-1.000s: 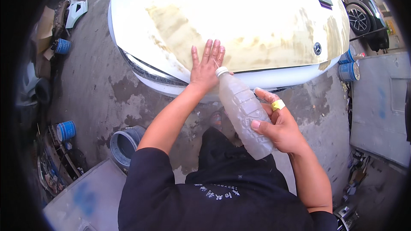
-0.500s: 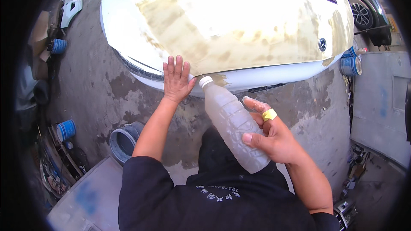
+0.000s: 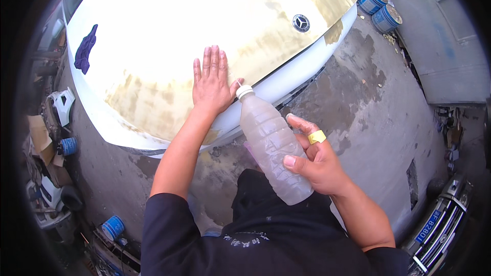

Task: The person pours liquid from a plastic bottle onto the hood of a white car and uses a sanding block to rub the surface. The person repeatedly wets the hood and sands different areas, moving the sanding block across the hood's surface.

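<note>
My left hand (image 3: pixel 212 84) lies flat on the white car panel (image 3: pixel 169 30), which carries yellowish-brown patches, near its lower edge. Its fingers are stretched out; whether anything lies under the palm is hidden. My right hand (image 3: pixel 322 161) grips a clear, ribbed plastic bottle (image 3: pixel 273 145) round its lower part. The bottle tilts up and to the left, its white cap (image 3: pixel 244 91) close to my left thumb, and cloudy liquid shows inside. A thin pale streak rises from the cap. Yellow tape (image 3: pixel 317 137) is wrapped round a finger of my right hand.
A dark purple cloth (image 3: pixel 85 49) lies on the panel's left side. Blue-and-white buckets (image 3: pixel 387 19) stand at the upper right by a grey panel (image 3: pixel 450 36). More buckets (image 3: pixel 113 227) and car parts (image 3: pixel 62 106) line the left. A bumper with grille (image 3: pixel 440 227) lies lower right.
The view has turned and the car sits differently in it. My left hand has come from the panel's edge farther onto it. The bottle stays in my right hand, its cap beside my left thumb.
</note>
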Demonstrator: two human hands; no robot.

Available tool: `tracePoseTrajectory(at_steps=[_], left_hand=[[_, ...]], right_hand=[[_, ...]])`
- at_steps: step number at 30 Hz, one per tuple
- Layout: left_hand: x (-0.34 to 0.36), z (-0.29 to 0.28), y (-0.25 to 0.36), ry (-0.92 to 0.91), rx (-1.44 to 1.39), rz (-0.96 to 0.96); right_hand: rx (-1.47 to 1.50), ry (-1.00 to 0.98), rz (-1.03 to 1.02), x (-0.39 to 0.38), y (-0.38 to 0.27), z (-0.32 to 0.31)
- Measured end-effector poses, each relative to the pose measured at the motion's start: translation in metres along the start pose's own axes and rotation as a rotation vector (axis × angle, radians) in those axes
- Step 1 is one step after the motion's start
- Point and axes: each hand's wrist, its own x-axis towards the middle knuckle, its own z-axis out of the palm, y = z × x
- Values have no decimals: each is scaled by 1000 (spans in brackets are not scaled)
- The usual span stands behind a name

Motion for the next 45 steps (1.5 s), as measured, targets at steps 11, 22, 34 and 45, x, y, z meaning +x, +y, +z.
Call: tracePoseTrajectory(at_steps=[11, 22, 34, 45], left_hand=[[160, 22, 170, -45, 57, -204], [183, 11, 135, 34, 76, 36], [234, -1, 88, 31, 100, 57], [332, 13, 144, 50, 35, 29]], right_hand=[[269, 71, -57, 7, -60, -114], [193, -52, -99, 38, -88, -159], [189, 13, -77, 65, -101, -144], [153, 93, -172, 85, -116, -116]])
